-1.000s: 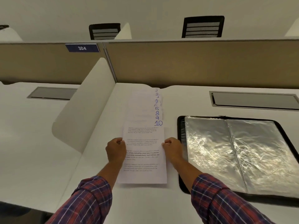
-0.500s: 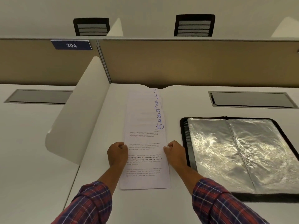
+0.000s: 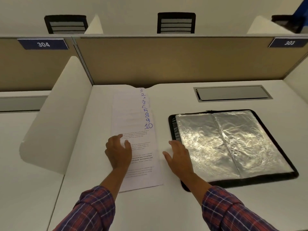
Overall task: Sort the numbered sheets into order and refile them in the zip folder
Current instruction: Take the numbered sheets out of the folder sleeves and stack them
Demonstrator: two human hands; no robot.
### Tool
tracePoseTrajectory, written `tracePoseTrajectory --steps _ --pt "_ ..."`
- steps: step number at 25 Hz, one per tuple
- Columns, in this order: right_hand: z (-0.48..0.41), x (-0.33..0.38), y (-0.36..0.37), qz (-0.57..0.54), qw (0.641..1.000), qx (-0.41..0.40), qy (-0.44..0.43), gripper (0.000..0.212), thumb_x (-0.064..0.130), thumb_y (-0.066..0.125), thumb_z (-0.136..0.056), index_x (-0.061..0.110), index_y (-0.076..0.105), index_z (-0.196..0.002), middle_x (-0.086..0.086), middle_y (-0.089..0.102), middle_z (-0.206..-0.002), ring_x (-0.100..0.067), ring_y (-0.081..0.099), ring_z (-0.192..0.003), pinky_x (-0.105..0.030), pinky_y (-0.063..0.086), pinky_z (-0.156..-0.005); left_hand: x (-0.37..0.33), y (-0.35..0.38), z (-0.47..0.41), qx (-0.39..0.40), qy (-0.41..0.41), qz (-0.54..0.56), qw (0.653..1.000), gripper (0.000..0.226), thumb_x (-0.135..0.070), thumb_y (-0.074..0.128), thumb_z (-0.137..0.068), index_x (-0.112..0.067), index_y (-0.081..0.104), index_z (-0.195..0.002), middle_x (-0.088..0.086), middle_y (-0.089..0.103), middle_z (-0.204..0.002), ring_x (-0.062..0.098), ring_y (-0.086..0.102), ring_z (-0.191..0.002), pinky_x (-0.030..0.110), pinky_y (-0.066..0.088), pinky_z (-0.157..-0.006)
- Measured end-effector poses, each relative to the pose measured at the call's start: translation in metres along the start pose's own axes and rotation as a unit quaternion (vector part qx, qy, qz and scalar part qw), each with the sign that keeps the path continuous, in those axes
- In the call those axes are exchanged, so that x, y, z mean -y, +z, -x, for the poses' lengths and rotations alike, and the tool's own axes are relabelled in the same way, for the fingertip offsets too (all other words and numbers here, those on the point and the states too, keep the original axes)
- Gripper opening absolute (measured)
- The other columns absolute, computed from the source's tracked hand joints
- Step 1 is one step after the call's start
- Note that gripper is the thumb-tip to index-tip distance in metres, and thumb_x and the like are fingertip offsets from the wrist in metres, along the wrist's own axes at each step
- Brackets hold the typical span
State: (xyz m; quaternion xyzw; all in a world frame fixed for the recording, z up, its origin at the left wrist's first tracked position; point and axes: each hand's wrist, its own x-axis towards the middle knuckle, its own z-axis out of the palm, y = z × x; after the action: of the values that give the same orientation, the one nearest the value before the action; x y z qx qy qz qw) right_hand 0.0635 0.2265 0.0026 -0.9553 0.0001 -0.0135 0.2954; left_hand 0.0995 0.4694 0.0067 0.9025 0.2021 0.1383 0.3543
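Several numbered sheets [image 3: 133,117] lie fanned in a column down the white desk [image 3: 166,205], each with a blue handwritten number at its right edge; 10 is nearest, 3 farthest. The nearest sheet [image 3: 143,174] shows printed text. My left hand [image 3: 117,151] rests flat on that sheet's left side, fingers spread. My right hand [image 3: 177,155] hovers open just right of the sheets, at the left edge of the zip folder [image 3: 233,144]. The black folder lies open, showing shiny clear sleeves.
A white curved divider [image 3: 58,114] stands left of the sheets. A tan partition [image 3: 166,60] with signs 304 and 303 closes the far side. A grey cable hatch [image 3: 231,93] sits behind the folder. Black chairs [image 3: 175,23] show beyond.
Both hands were pinching the nearest sheet's side edges. They have let go and opened; the left now lies on the sheet, and the right has moved toward the folder.
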Motion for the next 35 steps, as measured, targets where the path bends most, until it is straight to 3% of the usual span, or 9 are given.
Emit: tracePoseTrajectory --steps 4,8,15,19,23,25,27,32,35 --pt "0.012 -0.041 -0.025 0.047 0.999 -0.006 0.011 0.066 0.047 0.06 -0.102 0.01 0.044 -0.155 -0.007 0.044 -0.161 -0.023 0.04 -0.149 -0.042 0.033 -0.119 -0.037 0.031 0.034 0.058 0.141 0.066 0.986 0.036 -0.01 0.07 -0.092 -0.013 0.064 -0.127 0.006 0.064 -0.127 0.025 0.056 -0.121 0.045 0.049 -0.104" --pt "0.026 -0.088 -0.045 0.101 0.994 0.014 -0.031 0.071 0.065 0.048 -0.099 0.01 0.048 -0.145 -0.006 0.049 -0.15 -0.026 0.049 -0.138 -0.046 0.046 -0.112 -0.069 0.065 0.084 0.146 0.223 0.077 0.961 0.041 -0.011 0.066 -0.096 -0.012 0.06 -0.137 0.005 0.061 -0.137 0.02 0.054 -0.129 0.037 0.045 -0.112" --pt "0.053 -0.129 -0.057 0.151 0.981 0.096 -0.08 0.104 0.08 0.036 -0.095 0.005 0.016 -0.165 -0.013 0.011 -0.174 -0.028 0.012 -0.161 -0.049 0.016 -0.129 -0.102 0.099 0.145 0.255 0.198 0.022 0.946 0.05 -0.018 0.057 -0.103 -0.011 0.048 -0.152 0.004 0.049 -0.155 0.018 0.045 -0.143 0.021 0.027 -0.118" --pt "0.057 -0.142 -0.055 0.147 0.977 0.122 -0.097 0.095 0.073 0.034 -0.099 0.009 0.013 -0.166 -0.01 -0.001 -0.175 -0.027 -0.003 -0.162 -0.046 -0.004 -0.128 -0.101 0.11 0.17 0.252 0.152 0.013 0.955 0.052 -0.014 0.05 -0.107 -0.01 0.04 -0.158 -0.001 0.031 -0.167 0.018 0.027 -0.155 0.027 0.016 -0.126" --pt "0.056 -0.148 -0.056 0.112 0.984 0.078 -0.114 0.059 0.035 0.056 -0.106 0.007 0.042 -0.155 -0.014 0.035 -0.166 -0.033 0.029 -0.156 -0.047 0.021 -0.126 -0.096 0.121 0.189 0.242 0.135 -0.003 0.961 0.055 -0.015 0.043 -0.11 -0.013 0.026 -0.163 -0.007 0.009 -0.166 0.017 0.007 -0.16 0.03 -0.003 -0.128" --pt "0.051 -0.153 -0.064 0.08 0.985 0.028 -0.148 0.037 0.009 0.072 -0.092 0.005 0.066 -0.128 -0.013 0.066 -0.134 -0.032 0.063 -0.126 -0.042 0.052 -0.105 -0.102 0.122 0.192 0.236 0.108 0.007 0.966 0.055 -0.024 0.041 -0.112 -0.017 0.024 -0.164 -0.007 0.009 -0.168 0.012 0.003 -0.159 0.027 -0.007 -0.127" --pt "0.042 -0.154 -0.082 0.022 0.992 -0.024 -0.125 0.018 -0.005 0.068 -0.089 0.009 0.07 -0.1 -0.006 0.07 -0.096 -0.023 0.068 -0.088 -0.034 0.058 -0.078 -0.106 0.123 0.194 0.231 0.089 0.018 0.969 0.053 -0.03 0.039 -0.112 -0.019 0.027 -0.163 -0.005 0.013 -0.17 0.01 0.003 -0.159 0.029 -0.005 -0.128" --pt "0.023 -0.169 -0.148 -0.225 0.969 -0.083 0.067 0.011 0.01 0.065 -0.099 0.015 0.076 -0.099 0.008 0.073 -0.091 0.002 0.064 -0.084 -0.007 0.044 -0.075 -0.115 0.124 0.196 0.22 0.042 0.052 0.973 0.051 -0.037 0.038 -0.112 -0.019 0.037 -0.16 -0.006 0.02 -0.17 0.006 0.008 -0.158 0.03 -0.002 -0.129" --pt "0.022 -0.195 -0.181 -0.341 0.923 -0.11 0.14 0.009 0.015 0.069 -0.097 0.022 0.076 -0.096 0.007 0.074 -0.086 -0.007 0.071 -0.085 -0.029 0.058 -0.079 -0.119 0.126 0.199 0.202 0.027 0.053 0.978 0.05 -0.037 0.04 -0.111 -0.016 0.045 -0.156 -0.007 0.023 -0.168 0.008 0.012 -0.158 0.035 0.0 -0.131"
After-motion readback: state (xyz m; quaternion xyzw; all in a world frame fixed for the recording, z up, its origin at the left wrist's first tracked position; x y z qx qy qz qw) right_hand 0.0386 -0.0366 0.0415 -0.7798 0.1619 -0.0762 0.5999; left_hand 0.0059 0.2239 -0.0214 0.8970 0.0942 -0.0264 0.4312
